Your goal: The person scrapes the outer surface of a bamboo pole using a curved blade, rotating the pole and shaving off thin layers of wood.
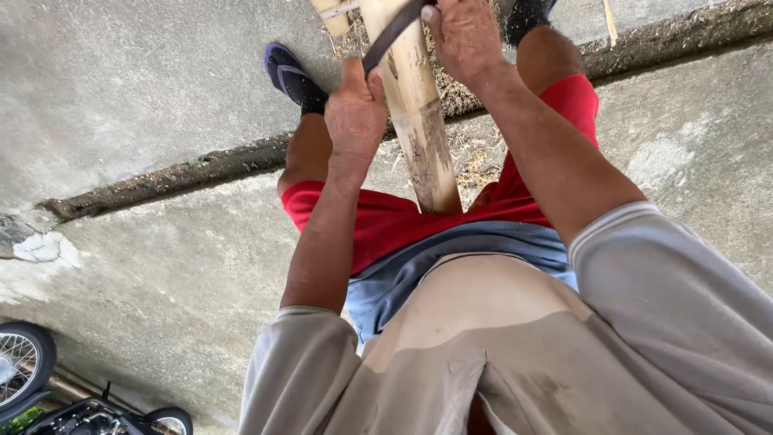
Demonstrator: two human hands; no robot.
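A thick, pale bamboo pole (417, 113) runs from between my legs in red shorts up to the frame's top edge. Across it lies a dark curved blade (390, 34). My left hand (354, 109) is closed around one end of the blade, left of the pole. My right hand (463, 36) grips the other end near the top edge, just right of the pole. Pale bamboo shavings (471, 157) lie on the ground under the pole.
The ground is grey concrete with a dirt-filled groove (177, 173) running across it. My foot in a dark sandal (291, 76) rests left of the pole. A second bamboo piece (332, 14) lies at the top. Motorbike wheel (22, 362) sits at bottom left.
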